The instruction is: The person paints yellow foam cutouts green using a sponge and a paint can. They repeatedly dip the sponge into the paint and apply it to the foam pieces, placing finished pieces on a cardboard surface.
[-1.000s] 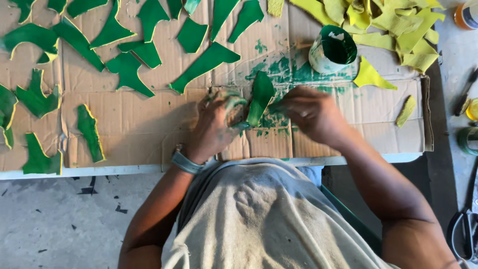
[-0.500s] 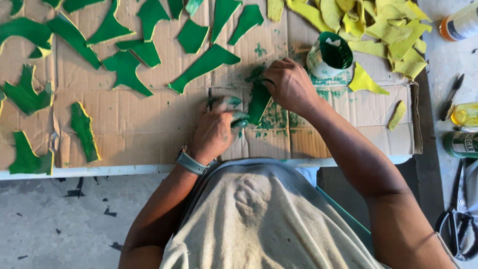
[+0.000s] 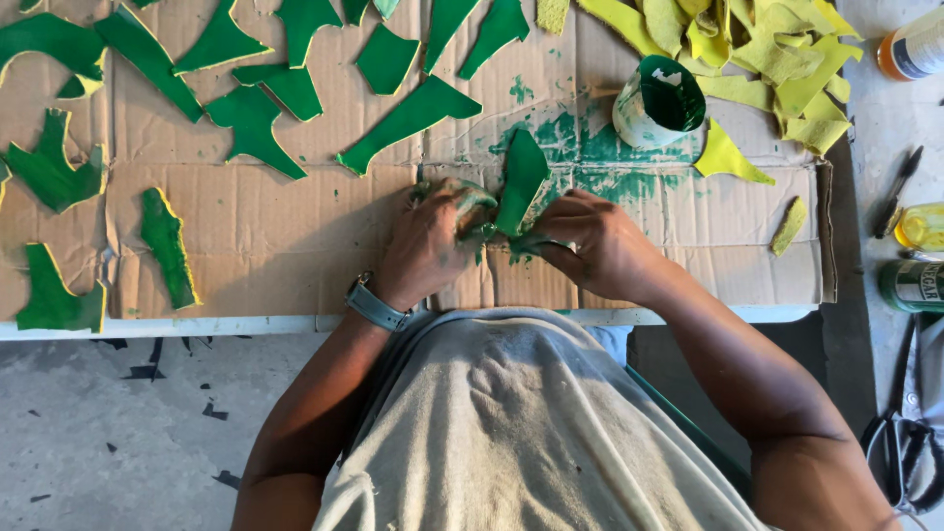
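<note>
Left hand (image 3: 428, 241), paint-smeared, grey watch at wrist: grip closed on a green-stained rag (image 3: 470, 200). Right hand (image 3: 590, 246): grip pinched shut on lower end of a green-painted, narrow-waisted cut piece (image 3: 521, 177), lying on the flat brown cardboard sheet (image 3: 295, 246) over the worktop. Beyond: green-smeared paint tub (image 3: 657, 101); farther, heap of yellow cut pieces (image 3: 757, 44).

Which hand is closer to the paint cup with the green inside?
Right. The right hand sits just below and a little left of the paint cup; the left hand lies farther left, beyond the green piece.
</note>
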